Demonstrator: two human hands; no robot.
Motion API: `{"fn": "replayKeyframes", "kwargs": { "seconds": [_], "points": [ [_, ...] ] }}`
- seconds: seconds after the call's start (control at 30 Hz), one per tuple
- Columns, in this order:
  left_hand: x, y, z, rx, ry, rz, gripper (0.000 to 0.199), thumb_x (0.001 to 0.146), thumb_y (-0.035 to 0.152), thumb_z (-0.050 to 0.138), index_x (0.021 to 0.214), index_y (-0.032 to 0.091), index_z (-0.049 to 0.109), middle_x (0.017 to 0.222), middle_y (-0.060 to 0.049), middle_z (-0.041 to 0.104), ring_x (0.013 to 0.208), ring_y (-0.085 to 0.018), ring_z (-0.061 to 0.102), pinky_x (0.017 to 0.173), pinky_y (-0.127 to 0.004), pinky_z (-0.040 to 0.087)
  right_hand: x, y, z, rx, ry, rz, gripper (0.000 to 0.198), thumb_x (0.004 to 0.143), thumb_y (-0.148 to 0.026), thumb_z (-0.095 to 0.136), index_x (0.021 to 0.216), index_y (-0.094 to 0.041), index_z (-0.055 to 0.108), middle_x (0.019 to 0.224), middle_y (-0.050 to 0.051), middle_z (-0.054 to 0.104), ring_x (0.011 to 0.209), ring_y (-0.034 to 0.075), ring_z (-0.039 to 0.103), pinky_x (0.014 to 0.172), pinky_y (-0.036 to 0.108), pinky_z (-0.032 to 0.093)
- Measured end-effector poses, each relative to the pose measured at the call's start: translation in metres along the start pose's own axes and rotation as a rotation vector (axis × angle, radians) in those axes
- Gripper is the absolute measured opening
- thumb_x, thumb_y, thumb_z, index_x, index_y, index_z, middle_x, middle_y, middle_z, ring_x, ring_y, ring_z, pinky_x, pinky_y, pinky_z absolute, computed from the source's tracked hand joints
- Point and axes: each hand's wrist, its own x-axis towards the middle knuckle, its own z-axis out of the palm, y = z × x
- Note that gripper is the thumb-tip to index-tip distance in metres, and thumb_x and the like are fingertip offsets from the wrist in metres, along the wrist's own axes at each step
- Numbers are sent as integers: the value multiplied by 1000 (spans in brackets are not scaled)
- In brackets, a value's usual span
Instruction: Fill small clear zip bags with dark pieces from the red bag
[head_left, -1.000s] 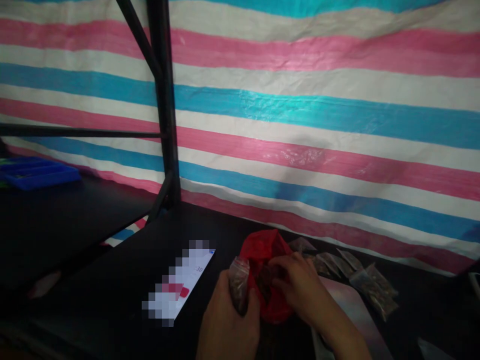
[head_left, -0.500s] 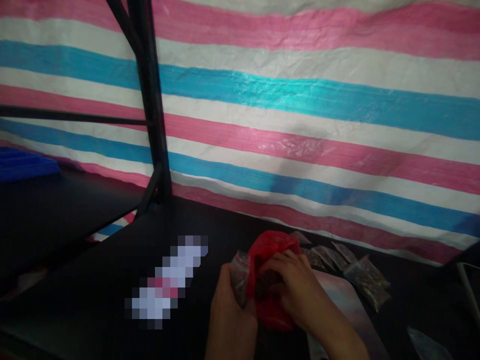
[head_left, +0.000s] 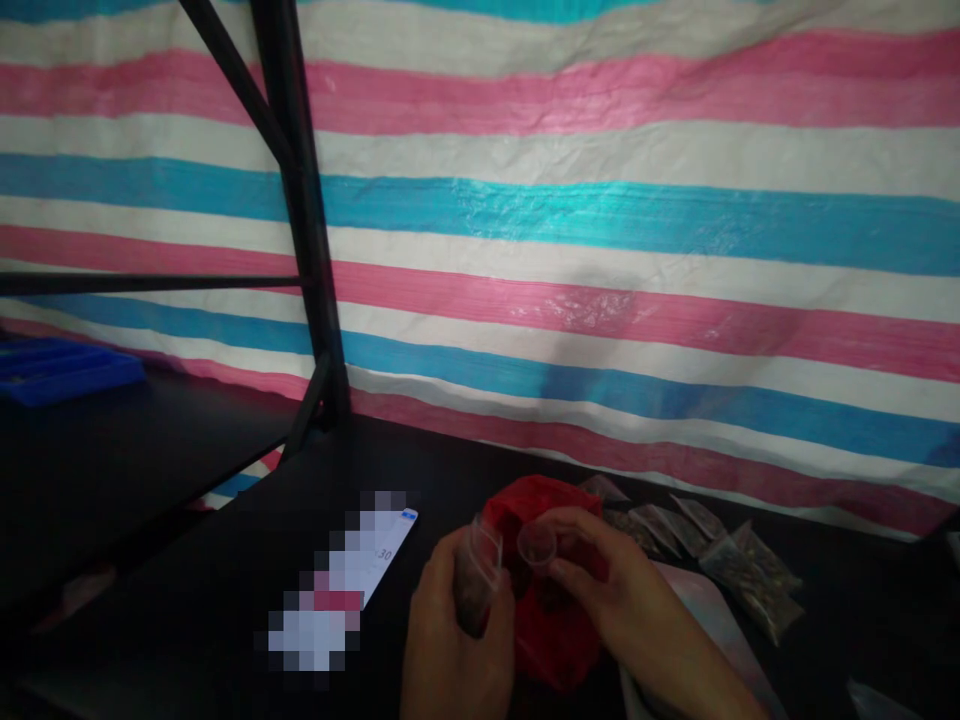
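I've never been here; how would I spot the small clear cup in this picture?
Below the striped sheeting is a black tabletop with an open red bag on it. At that bag's opening, the person's right hand pinches the small clear cup. It is round, unlike the straight-topped clear bag in the left hand.

- Left hand [head_left: 459, 620] is totally bare, back looks pretty smooth and rounded, and the bottom of the view cuts it off
- Right hand [head_left: 607, 575] is bare too, kinda slim, with fingers [head_left: 576, 522] that narrow toward the tips
- Right forearm [head_left: 686, 650] is also uncovered, slender, wider further back
- Finer skin detail? Honestly too dim and blurry to tell
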Motion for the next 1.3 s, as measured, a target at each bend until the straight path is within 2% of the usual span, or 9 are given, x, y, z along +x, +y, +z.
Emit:
{"fn": "replayKeyframes", "kwargs": {
  "seconds": [0.1,0.23,0.4,0.57,0.77,0.93,1.0,1.13,1.3],
  "points": [
    [-1,-6,5,41,61,100,32,90,45,66,113,23,71,108,-12,79,99,-30,77,82,-42,63,-7,-15,-1,-7,90,-36,30,86,-25,62,112,-28,75,120,5,78,115,26,70,103,40,52],
    [1,-7,8,148,3,164,24,93,45,64,102,26,74,95,-9,79,86,-27,75,77,-40,62,-12,-18,4,-225,110,-179,37,83,-10,61,108,-32,77,120,1,77,116,24,69,108,42,50],
    [1,-12,16,208,46,149,25,94,44,60,105,26,74,98,-9,79,91,-28,74,80,-41,61,-12,-22,9,-497,54,-441,48,87,0,49,109,-31,78,126,2,78,116,23,71,99,39,55],
    [-1,-9,20,158,15,100,27,91,44,64,108,25,73,102,-9,78,95,-29,74,83,-42,61,-14,-30,9,-609,92,-549,53,83,4,47,108,-30,79,124,1,80,114,23,74,94,38,58],
    [4,1,17,125,92,49,22,91,47,63,89,26,69,87,-5,74,79,-25,70,71,-36,57,-8,-5,9,-586,270,-329,36,95,-13,57,119,-30,78,130,5,77,118,28,70,107,50,53],
    [10,1,7,57,167,76,20,94,44,60,83,26,59,78,0,65,72,-22,65,67,-34,54,-10,16,11,-499,211,-107,44,87,-18,72,129,-28,76,133,8,76,125,33,67,112,56,48],
    [7,3,6,97,175,127,13,93,39,62,90,26,60,83,-1,65,77,-24,65,71,-36,54,-16,8,13,-373,208,-72,42,86,-22,73,127,-30,76,135,6,74,128,31,66,112,50,50],
    [-9,9,20,199,163,221,17,88,34,62,102,25,61,93,-6,66,88,-29,64,77,-46,54,-29,-20,16,-174,96,5,30,83,-24,73,112,-33,79,113,1,81,102,23,75,89,32,59],
    [-33,9,44,153,-19,364,67,82,25,69,146,27,48,134,-13,64,126,-35,61,102,-56,54,-44,-21,-14,7,228,45,20,88,-40,70,99,-26,80,92,4,83,85,23,78,77,29,61]
  ]
}}
